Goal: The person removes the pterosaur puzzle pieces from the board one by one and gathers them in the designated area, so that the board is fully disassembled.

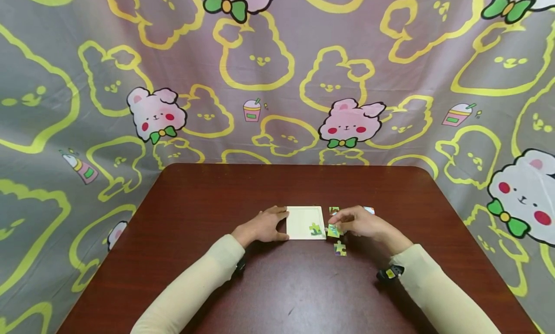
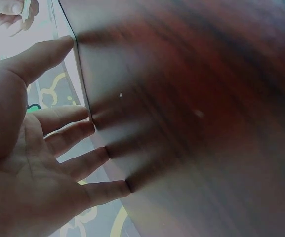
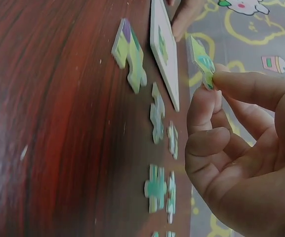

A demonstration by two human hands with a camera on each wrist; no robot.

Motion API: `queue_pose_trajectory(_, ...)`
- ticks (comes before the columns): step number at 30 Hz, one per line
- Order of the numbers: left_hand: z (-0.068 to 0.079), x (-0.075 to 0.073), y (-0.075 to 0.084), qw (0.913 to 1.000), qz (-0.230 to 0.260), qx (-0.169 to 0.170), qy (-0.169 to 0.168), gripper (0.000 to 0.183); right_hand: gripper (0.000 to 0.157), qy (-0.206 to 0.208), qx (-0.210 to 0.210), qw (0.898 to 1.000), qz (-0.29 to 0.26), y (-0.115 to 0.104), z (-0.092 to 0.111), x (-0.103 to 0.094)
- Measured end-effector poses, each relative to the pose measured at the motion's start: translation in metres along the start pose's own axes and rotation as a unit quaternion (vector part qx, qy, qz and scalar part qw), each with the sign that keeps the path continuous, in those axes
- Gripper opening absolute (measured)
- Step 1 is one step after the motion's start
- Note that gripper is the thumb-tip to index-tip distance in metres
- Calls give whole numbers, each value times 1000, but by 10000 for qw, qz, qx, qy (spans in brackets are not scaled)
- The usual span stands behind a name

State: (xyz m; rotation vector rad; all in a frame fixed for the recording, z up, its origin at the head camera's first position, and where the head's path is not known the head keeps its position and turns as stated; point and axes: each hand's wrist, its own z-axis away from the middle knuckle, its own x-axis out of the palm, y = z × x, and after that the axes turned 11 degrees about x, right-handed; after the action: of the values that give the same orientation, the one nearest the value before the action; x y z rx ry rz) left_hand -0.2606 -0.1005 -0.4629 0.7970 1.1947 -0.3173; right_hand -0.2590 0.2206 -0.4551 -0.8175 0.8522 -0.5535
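Note:
A pale, square puzzle board (image 1: pixel 299 220) lies on the table, with one green jigsaw piece (image 1: pixel 315 229) in its lower right corner. My left hand (image 1: pixel 264 224) is at the board's left side, thumb and fingers spread; in the left wrist view its fingertips (image 2: pixel 100 190) are down by the board's edge. To the right of the board, my right hand (image 1: pixel 360 221) pinches a yellow-green jigsaw piece (image 3: pixel 201 59) between thumb and finger, held above the table. Below that hand lies a loose piece (image 1: pixel 340 248) with a purple patch.
More loose jigsaw pieces (image 3: pixel 156 190) lie in rows right of the board, partly hidden by my right hand in the head view. The reddish-brown table (image 1: pixel 217 189) ends at the back against a grey patterned curtain (image 1: pixel 277 102).

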Motion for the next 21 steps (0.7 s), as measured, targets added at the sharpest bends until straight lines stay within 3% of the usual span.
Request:
queue_pose_trajectory(6,-1,0,-1,10000,7,-28,-32,77,21,6,-31,9996,280,7,10,-8)
queue_pose_trajectory(21,-1,1,-1,10000,26,-68,-51,78,22,-100,131,9998,76,28,25,-17)
